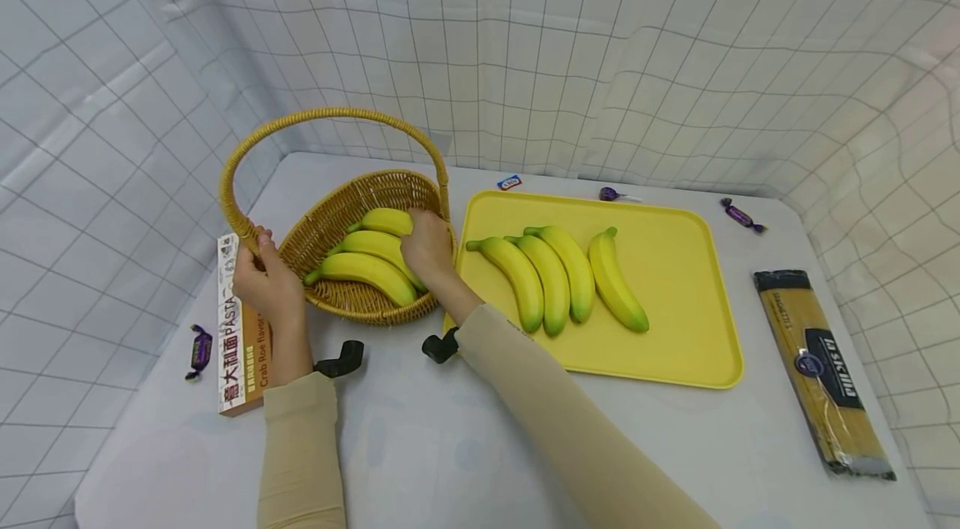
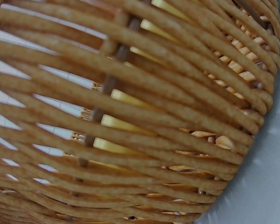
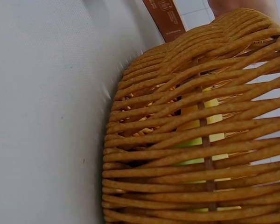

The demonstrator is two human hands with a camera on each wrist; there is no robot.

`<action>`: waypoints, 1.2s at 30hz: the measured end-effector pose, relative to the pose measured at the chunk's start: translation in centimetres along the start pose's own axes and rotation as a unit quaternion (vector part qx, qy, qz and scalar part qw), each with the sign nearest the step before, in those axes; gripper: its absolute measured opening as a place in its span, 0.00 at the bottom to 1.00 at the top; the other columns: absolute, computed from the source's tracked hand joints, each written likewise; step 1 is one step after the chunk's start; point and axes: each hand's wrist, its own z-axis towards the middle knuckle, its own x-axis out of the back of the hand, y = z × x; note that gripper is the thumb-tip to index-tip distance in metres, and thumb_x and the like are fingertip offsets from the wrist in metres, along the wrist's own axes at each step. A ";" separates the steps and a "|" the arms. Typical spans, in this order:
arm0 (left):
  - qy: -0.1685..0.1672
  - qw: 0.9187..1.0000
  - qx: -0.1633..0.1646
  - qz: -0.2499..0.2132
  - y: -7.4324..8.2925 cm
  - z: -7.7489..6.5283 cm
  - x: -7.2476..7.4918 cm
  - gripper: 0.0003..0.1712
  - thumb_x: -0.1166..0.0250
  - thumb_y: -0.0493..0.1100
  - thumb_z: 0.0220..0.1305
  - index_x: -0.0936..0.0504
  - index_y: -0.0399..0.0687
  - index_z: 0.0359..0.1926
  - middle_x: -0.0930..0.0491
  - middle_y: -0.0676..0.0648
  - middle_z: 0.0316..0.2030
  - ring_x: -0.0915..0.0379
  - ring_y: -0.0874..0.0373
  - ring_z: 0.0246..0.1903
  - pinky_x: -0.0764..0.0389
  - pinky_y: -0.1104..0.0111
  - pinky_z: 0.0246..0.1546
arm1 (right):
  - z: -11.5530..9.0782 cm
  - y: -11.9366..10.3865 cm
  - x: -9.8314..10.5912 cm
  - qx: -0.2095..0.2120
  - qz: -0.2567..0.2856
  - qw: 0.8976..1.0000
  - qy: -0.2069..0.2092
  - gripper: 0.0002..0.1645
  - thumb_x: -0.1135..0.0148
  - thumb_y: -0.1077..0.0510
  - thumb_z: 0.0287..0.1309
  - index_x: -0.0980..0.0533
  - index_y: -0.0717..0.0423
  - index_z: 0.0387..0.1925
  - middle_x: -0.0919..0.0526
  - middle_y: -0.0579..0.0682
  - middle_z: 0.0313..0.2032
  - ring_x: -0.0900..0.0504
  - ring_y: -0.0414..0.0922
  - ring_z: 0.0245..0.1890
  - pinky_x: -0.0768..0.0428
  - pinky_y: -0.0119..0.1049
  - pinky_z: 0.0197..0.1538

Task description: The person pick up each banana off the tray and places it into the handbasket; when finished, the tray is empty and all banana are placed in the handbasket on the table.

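Note:
At the left of the table stands a wicker basket (image 1: 352,314) with a tall arched handle. My left hand (image 1: 268,281) grips it at the left foot of the handle. Inside lie bananas; the nearest banana (image 1: 367,272) and the middle banana (image 1: 378,246) are in plain sight. My right hand (image 1: 429,246) reaches over the basket's right side and holds the right end of the back banana (image 1: 384,220), its fingertips mostly hidden. Both wrist views look at the woven basket wall (image 2: 144,112), with yellow showing through the gaps.
Right of the basket, a yellow tray (image 1: 682,296) carries several bananas (image 1: 553,283). A pasta box (image 1: 243,346) lies beside the basket, and a spaghetti pack (image 1: 817,371) at the far right. Wrapped candies (image 1: 198,352) and a lollipop (image 1: 609,194) lie around the edges.

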 end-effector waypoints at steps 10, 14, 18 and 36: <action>-0.003 1.000 -0.008 -0.005 0.2 -0.1 0.1 0.18 0.47 0.48 0.74 0.17 0.48 0.55 0.16 0.47 0.52 0.25 0.68 0.49 0.29 0.75 0.52 | 0.1 0.1 -0.1 0.018 0.002 1.000 0.017 0.26 0.45 0.71 0.60 0.26 0.62 0.61 0.19 0.56 0.57 0.18 0.49 0.41 0.21 0.36 0.44; -0.004 1.000 -0.011 -0.008 0.1 -0.2 0.1 0.18 0.47 0.48 0.74 0.17 0.47 0.54 0.16 0.46 0.51 0.25 0.68 0.48 0.29 0.75 0.52 | 0.1 0.2 0.0 0.027 0.013 0.999 0.020 0.24 0.42 0.69 0.61 0.26 0.63 0.60 0.19 0.57 0.57 0.17 0.49 0.42 0.20 0.37 0.46; -0.001 1.000 -0.019 -0.005 0.0 -0.1 0.0 0.18 0.47 0.48 0.74 0.17 0.46 0.54 0.16 0.46 0.51 0.25 0.67 0.47 0.28 0.75 0.50 | 0.0 0.4 0.1 0.039 0.034 0.998 0.020 0.24 0.39 0.66 0.62 0.26 0.62 0.61 0.20 0.56 0.58 0.20 0.51 0.54 0.22 0.42 0.56; 0.007 1.000 -0.021 0.002 0.1 0.0 0.0 0.18 0.46 0.47 0.73 0.16 0.43 0.51 0.15 0.45 0.49 0.25 0.70 0.44 0.30 0.77 0.47 | -5.4 0.6 6.5 0.100 0.192 0.974 -0.072 0.30 0.35 0.58 0.61 0.28 0.55 0.64 0.23 0.51 0.63 0.27 0.46 0.64 0.28 0.32 0.63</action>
